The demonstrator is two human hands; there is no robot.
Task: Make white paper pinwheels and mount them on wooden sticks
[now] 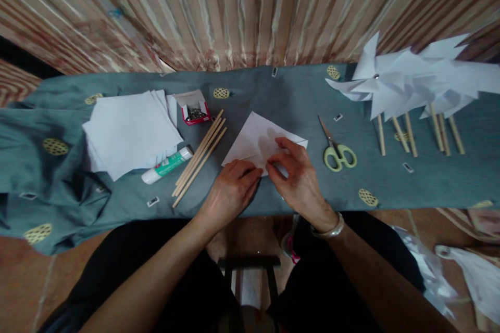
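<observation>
A white sheet of paper lies turned at an angle on the cloth in front of me. Crease or cut lines show near its left and right corners. My left hand is at the lower left edge, its thumb and fingers pressed together on the paper. From the right, my right hand bends over the lower part of the sheet, thumb and index fingertips close together at it. The hands hide the near corner. Scissors with light green handles rest right of the sheet, blades pointing away.
Left of the hands lie wooden sticks, a glue stick, a stack of white paper and a small open box of metal pins. Several paper pinwheels on sticks lie at the right. A pleated curtain hangs behind the cloth-covered table.
</observation>
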